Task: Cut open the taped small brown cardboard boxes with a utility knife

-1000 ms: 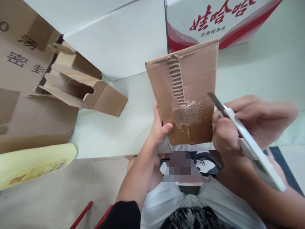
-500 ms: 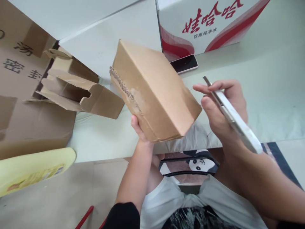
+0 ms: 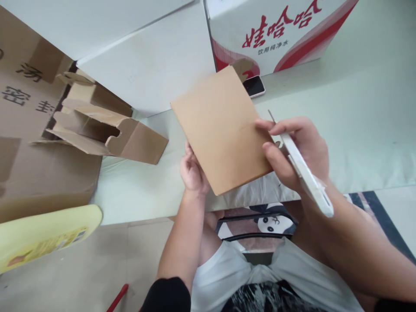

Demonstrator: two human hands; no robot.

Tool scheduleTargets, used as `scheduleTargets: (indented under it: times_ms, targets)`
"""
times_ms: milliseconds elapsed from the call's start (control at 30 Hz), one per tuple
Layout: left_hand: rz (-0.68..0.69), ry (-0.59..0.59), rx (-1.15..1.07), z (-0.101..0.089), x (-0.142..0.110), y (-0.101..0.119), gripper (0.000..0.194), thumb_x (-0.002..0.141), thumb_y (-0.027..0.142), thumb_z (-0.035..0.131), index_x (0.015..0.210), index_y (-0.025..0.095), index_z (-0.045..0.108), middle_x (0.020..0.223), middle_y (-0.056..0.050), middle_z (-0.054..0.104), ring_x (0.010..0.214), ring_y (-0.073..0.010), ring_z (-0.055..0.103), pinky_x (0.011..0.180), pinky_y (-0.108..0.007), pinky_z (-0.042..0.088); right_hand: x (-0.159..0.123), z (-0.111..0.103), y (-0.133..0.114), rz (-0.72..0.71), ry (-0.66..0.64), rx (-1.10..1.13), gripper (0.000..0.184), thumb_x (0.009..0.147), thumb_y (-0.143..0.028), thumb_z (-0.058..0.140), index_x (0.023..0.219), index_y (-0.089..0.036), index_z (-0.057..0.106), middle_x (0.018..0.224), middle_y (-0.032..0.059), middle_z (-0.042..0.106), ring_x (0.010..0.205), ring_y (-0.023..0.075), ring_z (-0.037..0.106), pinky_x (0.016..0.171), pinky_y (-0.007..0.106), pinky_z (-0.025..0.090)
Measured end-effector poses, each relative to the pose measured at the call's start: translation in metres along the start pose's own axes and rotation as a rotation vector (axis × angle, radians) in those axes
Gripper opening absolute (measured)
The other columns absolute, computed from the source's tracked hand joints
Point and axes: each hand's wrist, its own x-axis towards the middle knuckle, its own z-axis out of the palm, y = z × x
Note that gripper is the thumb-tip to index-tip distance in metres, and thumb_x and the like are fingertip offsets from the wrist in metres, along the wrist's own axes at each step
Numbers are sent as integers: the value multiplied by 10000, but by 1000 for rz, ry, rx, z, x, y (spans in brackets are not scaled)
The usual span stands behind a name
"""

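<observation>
A brown cardboard box (image 3: 221,134) is held tilted over the pale green table, one broad plain face turned up. My left hand (image 3: 195,173) grips it from its lower left side, most of the fingers hidden behind it. In my right hand (image 3: 299,147) is a white utility knife (image 3: 307,177), its thin metal blade sticking out past the fingers toward the upper left. The right fingertips are at the box's right edge and seem to touch it.
Open small cardboard cartons (image 3: 136,138) stand at the left beside a large printed carton (image 3: 19,125). A phone (image 3: 255,86) lies before a white-and-red water carton (image 3: 292,39). A yellow bottle (image 3: 52,234) is at lower left. White boxes (image 3: 146,69) line the back.
The box has turned, so its torn corrugated edge no longer shows and a plain face is up. My right hand with the knife has moved left, up to the box.
</observation>
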Motion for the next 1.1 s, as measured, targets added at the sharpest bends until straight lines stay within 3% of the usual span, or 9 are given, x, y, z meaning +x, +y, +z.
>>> scheduleTargets:
  times_ms: [100, 167, 300, 500, 667, 767, 833, 933, 1100]
  targets:
    - [-48, -135, 18, -2, -5, 3, 788, 707, 811, 743, 1262, 254, 687, 1377, -141, 707, 1457, -409, 549, 1138, -518, 518, 0, 1, -2, -83, -24, 9, 194, 895, -267, 728, 1039, -331, 616, 1154, 49, 812, 1163, 298, 772, 1045, 531, 606]
    - [-55, -137, 44, -3, -7, 5, 732, 662, 757, 810, 1178, 249, 702, 1327, -129, 724, 1457, -419, 547, 1155, -529, 504, 2, 3, -4, -142, 22, 80, 182, 918, -298, 718, 1046, -329, 592, 1144, 44, 813, 1158, 290, 781, 1044, 526, 614]
    - [-13, 34, -31, 0, -4, 6, 469, 644, 561, 803, 985, 262, 681, 1212, -56, 753, 1472, -399, 531, 1180, -485, 481, 3, 8, -4, -150, 196, 158, 181, 958, -344, 696, 1080, -324, 563, 1159, 19, 806, 1195, 268, 775, 1017, 486, 628]
    - [6, 22, 25, 9, -2, -1, 658, 640, 723, 804, 1076, 238, 710, 1198, -88, 761, 1458, -412, 538, 1204, -498, 453, -6, 13, 3, -61, 3, 108, 131, 955, -274, 692, 1052, -310, 612, 1168, 39, 819, 1116, 245, 801, 943, 437, 661]
    - [48, 19, 57, 4, 3, -1, 481, 685, 600, 769, 987, 235, 691, 1171, -88, 773, 1447, -399, 560, 1201, -495, 462, -5, 11, 9, -89, 20, 121, 126, 949, -288, 686, 1050, -321, 620, 1140, 38, 819, 1203, 283, 772, 1046, 539, 634]
    - [-36, 35, 72, -3, 7, 1, 369, 655, 534, 762, 818, 220, 655, 1004, -93, 783, 1397, -427, 601, 1158, -510, 509, -4, 12, 11, -136, 18, 126, 101, 954, -294, 671, 1039, -323, 625, 1140, 38, 815, 1198, 275, 772, 1075, 542, 622]
    - [-135, -1, 65, -9, 7, 2, 444, 701, 629, 738, 840, 209, 694, 964, -105, 788, 1366, -441, 629, 1119, -533, 543, -4, 14, 10, -154, 20, 123, 73, 955, -286, 661, 1011, -319, 629, 1128, 41, 817, 1142, 260, 790, 1054, 513, 637]
    - [-244, -88, 58, -16, 6, 2, 655, 754, 773, 710, 1041, 186, 758, 1070, -132, 809, 1362, -445, 643, 1105, -561, 558, -4, 16, 6, -210, -9, 118, 72, 948, -249, 653, 988, -306, 635, 1111, 44, 823, 1086, 244, 804, 1010, 477, 660]
    - [-185, -27, 58, -15, 6, 3, 642, 722, 675, 786, 1137, 186, 749, 1112, -112, 815, 1290, -402, 697, 1072, -502, 585, -1, 18, 8, -301, 4, 145, 81, 951, -271, 665, 1014, -299, 622, 1120, 59, 829, 1243, 269, 756, 1077, 521, 629]
